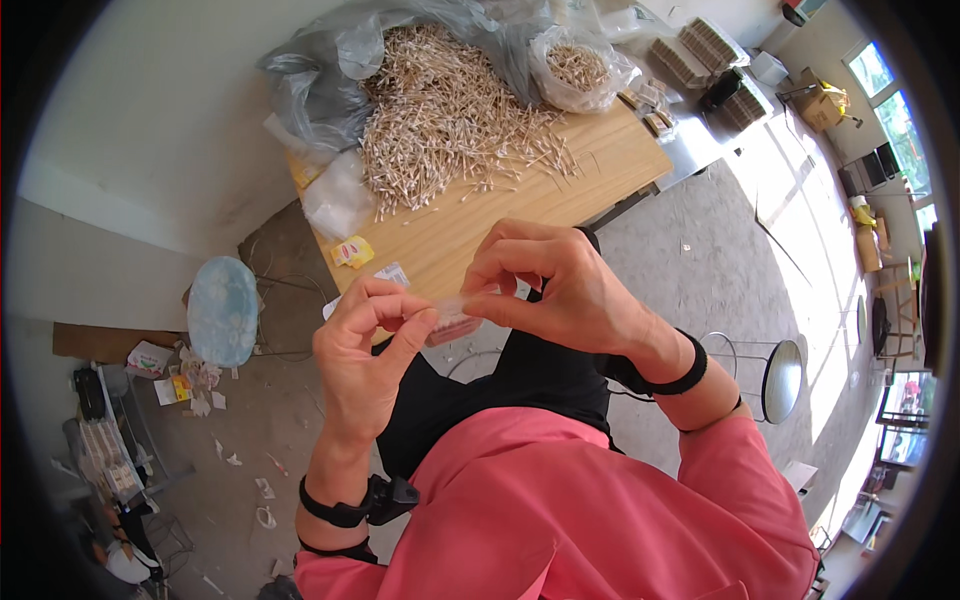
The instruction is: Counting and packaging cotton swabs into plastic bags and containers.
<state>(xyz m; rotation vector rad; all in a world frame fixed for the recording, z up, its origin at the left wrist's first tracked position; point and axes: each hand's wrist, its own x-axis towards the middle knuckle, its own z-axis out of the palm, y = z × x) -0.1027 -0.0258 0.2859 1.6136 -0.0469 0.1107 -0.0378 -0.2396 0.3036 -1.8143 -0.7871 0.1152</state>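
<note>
Between my two hands, above my lap, is a small clear plastic pack (455, 330); pinkish contents show through its side, and I cannot tell what they are. My left hand (368, 350) pinches its left end between thumb and fingers. The right hand (550, 280) is closed in a pinch at the upper right edge of the same pack. Just beyond lies a large heap of wooden-stick cotton swabs (440, 120), spilling from a grey plastic bag (340, 70) onto a wooden table (610, 150).
A clear bag of swabs (578, 70) stands at the table's back right. A yellow packet (352, 252) and a crumpled clear bag (338, 200) lie at the left edge. A blue round stool (222, 310) stands left, another stool (782, 380) right. Paper scraps litter the floor.
</note>
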